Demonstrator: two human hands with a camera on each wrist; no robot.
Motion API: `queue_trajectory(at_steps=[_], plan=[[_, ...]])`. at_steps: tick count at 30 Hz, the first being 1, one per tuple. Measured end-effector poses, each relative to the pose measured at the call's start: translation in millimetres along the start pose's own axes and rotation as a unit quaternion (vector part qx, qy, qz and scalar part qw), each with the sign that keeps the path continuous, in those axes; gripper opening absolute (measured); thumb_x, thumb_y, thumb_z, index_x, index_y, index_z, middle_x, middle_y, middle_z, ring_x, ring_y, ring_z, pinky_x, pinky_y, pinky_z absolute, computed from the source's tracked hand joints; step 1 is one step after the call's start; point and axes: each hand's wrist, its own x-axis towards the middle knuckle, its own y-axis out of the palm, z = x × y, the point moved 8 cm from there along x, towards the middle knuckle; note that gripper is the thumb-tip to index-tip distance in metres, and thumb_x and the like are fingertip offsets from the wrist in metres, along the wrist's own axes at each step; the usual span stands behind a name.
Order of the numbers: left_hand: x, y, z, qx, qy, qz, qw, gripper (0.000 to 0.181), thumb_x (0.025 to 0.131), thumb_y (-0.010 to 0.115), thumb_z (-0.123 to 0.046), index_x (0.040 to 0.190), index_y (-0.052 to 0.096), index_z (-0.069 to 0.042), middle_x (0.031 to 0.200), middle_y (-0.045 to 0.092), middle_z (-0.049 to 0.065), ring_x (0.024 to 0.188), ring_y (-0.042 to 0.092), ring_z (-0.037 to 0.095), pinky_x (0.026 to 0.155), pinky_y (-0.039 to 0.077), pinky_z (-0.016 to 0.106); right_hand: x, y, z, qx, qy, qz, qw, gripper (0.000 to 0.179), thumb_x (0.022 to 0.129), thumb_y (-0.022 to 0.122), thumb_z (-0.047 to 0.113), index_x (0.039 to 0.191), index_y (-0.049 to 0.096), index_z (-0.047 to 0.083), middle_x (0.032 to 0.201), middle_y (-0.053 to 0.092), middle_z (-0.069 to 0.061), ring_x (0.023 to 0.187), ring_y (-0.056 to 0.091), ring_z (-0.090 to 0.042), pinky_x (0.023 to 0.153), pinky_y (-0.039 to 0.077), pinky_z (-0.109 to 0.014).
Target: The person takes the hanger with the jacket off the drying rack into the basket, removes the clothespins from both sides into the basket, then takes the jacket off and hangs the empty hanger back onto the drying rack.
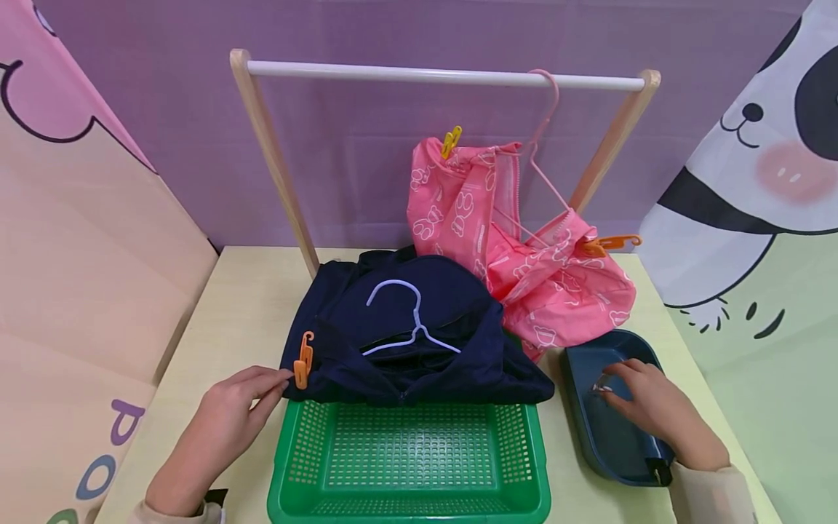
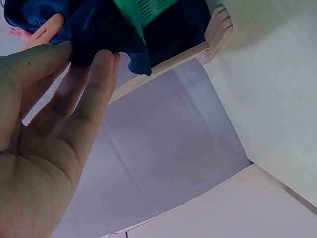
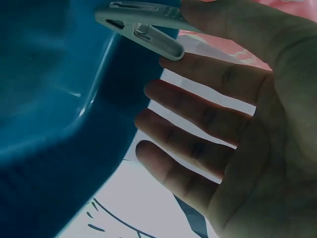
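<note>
My left hand [image 1: 225, 411] pinches the left edge of a navy garment [image 1: 347, 298] between thumb and fingers, beside an orange clothespin [image 1: 302, 371] clipped there. In the left wrist view the dark cloth [image 2: 101, 37] lies between the fingertips. A lavender hanger [image 1: 417, 313] pokes its hook out of the garment's neck opening. Over a dark blue tray [image 1: 579, 407], my right hand [image 1: 661, 411] holds a pale grey clothespin [image 3: 141, 29] between thumb and index finger, the other fingers spread. The garment lies across the back of a green basket [image 1: 280, 466].
A wooden rack with a white rod [image 1: 393, 72] stands behind. From it a pink printed garment [image 1: 458, 211] hangs crookedly on a pink hanger [image 1: 548, 109], with a yellow clothespin [image 1: 451, 141] and an orange clothespin [image 1: 609, 245] on it. Printed curtains border the table [image 1: 229, 313].
</note>
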Motion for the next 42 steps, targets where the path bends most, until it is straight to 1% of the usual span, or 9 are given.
queue_trajectory(at_steps=[10,15,19,23,29,32,36,39,42], plan=[[0.4,1.1,1.6,-0.005,-0.008,0.011,0.9999,0.027,0.077,0.081,0.006,0.102,0.078,-0.002,0.094,0.072,0.006,0.079,0.070,0.021,0.065,0.060,0.038,1.2,9.2,-4.4,0.009,0.012,0.030,0.9994,0.042,0.083,0.081,0.022,0.115,0.067,-0.001,0.103,0.063,-0.021,0.097,0.061,-0.042,0.078,0.055,-0.058],[-0.1,1.1,1.9,-0.005,-0.011,0.012,0.9999,0.027,0.077,0.081,0.007,0.103,0.077,-0.002,0.094,0.072,0.006,0.079,0.070,0.021,0.065,0.060,0.038,-2.1,2.8,3.2,0.001,0.010,0.023,0.9997,0.044,0.084,0.081,0.021,0.119,0.066,-0.001,0.104,0.063,-0.020,0.097,0.061,-0.041,0.079,0.056,-0.057],[-0.6,1.2,2.3,-0.003,-0.013,0.013,0.9998,0.027,0.077,0.082,0.006,0.102,0.078,-0.002,0.093,0.072,0.005,0.079,0.070,0.021,0.065,0.060,0.037,-6.1,-8.4,13.7,-0.002,0.022,0.028,0.9994,0.047,0.083,0.081,0.022,0.120,0.065,-0.001,0.107,0.063,-0.022,0.099,0.061,-0.043,0.078,0.056,-0.057],[-0.4,1.1,2.4,-0.003,-0.015,0.013,0.9998,0.027,0.077,0.082,0.006,0.102,0.078,-0.002,0.094,0.072,0.006,0.079,0.070,0.021,0.065,0.060,0.038,-10.6,-23.9,29.6,-0.003,0.020,0.015,0.9997,0.048,0.083,0.082,0.024,0.120,0.065,0.000,0.109,0.063,-0.022,0.100,0.061,-0.042,0.078,0.056,-0.057],[0.1,0.8,2.5,-0.005,-0.022,0.018,0.9996,0.026,0.078,0.081,0.005,0.102,0.078,-0.002,0.094,0.072,0.006,0.079,0.070,0.022,0.066,0.060,0.039,-16.2,-51.7,65.0,0.025,-0.014,-0.043,0.9987,0.048,0.083,0.083,0.024,0.123,0.065,0.002,0.114,0.063,-0.019,0.102,0.062,-0.039,0.077,0.058,-0.054],[0.5,1.0,2.3,-0.004,-0.023,0.021,0.9995,0.026,0.078,0.081,0.005,0.103,0.077,-0.002,0.094,0.072,0.006,0.079,0.070,0.022,0.065,0.060,0.038,-19.8,-66.6,87.6,0.054,-0.052,-0.083,0.9937,0.046,0.084,0.083,0.023,0.123,0.067,0.005,0.115,0.065,-0.013,0.100,0.064,-0.031,0.074,0.060,-0.046],[1.1,0.8,1.3,-0.001,-0.021,0.021,0.9996,0.026,0.078,0.081,0.005,0.103,0.078,-0.002,0.093,0.072,0.005,0.078,0.069,0.020,0.065,0.060,0.036,-23.2,-82.8,117.3,0.091,-0.103,-0.133,0.9816,0.045,0.083,0.083,0.019,0.125,0.067,0.012,0.110,0.067,0.000,0.090,0.064,-0.016,0.068,0.060,-0.031],[1.2,0.0,0.7,-0.001,-0.017,0.018,0.9997,0.027,0.077,0.082,0.006,0.102,0.078,-0.002,0.093,0.072,0.004,0.077,0.069,0.019,0.064,0.060,0.035,-20.2,-86.6,135.6,0.127,-0.122,-0.132,0.9754,0.046,0.085,0.082,0.019,0.127,0.066,0.015,0.108,0.067,0.006,0.086,0.061,-0.008,0.066,0.057,-0.025],[1.1,-0.4,1.3,-0.003,-0.022,0.023,0.9995,0.026,0.078,0.081,0.005,0.102,0.078,-0.002,0.093,0.072,0.005,0.077,0.069,0.019,0.064,0.060,0.036,-13.4,-85.5,151.1,0.160,-0.138,-0.109,0.9713,0.045,0.088,0.079,0.021,0.130,0.064,0.014,0.109,0.067,0.006,0.085,0.061,-0.004,0.066,0.056,-0.023]])
